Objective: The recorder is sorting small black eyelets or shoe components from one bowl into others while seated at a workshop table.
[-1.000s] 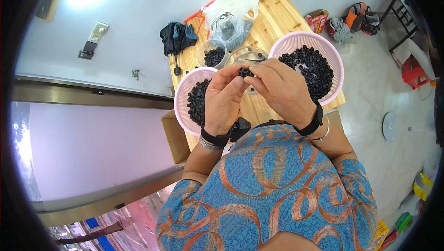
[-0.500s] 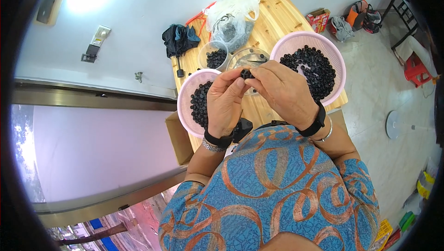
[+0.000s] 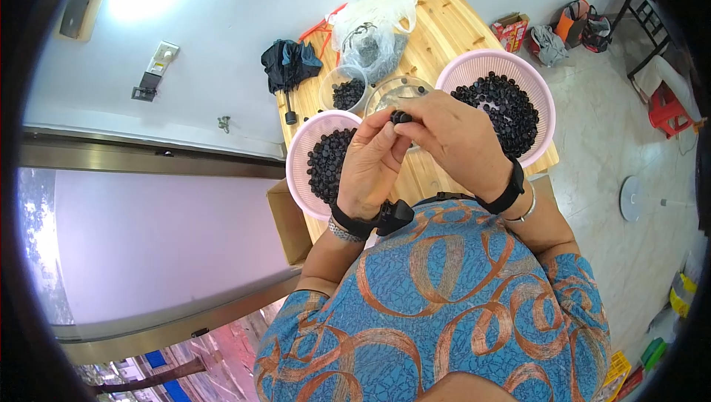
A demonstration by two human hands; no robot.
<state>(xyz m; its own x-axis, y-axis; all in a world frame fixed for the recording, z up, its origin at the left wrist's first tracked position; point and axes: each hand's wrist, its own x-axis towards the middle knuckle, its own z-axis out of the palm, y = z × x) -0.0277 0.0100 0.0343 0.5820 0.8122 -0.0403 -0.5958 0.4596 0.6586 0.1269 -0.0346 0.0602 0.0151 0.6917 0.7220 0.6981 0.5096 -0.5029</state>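
Note:
Between my fingertips is a small round black part (image 3: 401, 117), like a knob or cap; its exact kind is too small to tell. My left hand (image 3: 368, 165) pinches it from the left, and my right hand (image 3: 459, 135) grips it from the right. Left of my hands, a pink basket (image 3: 298, 189) holds many small black round pieces (image 3: 326, 169). On the right, a larger pink basket (image 3: 544, 95) holds more black pieces (image 3: 507, 113). Behind my fingers lies a clear round lid or shallow dish (image 3: 381, 95) with a few black pieces, partly hidden.
A clear tub (image 3: 329, 84) of black pieces stands behind the left basket. Plastic bags (image 3: 374, 17) lie at the back of the wooden table (image 3: 452, 9). A folded umbrella (image 3: 289, 65) rests at its left edge. A cardboard box (image 3: 289, 224) is below the left basket.
The black part has turned between my fingers, now showing more of its side. My left wrist has rotated slightly, bringing the black device on its band further into view.

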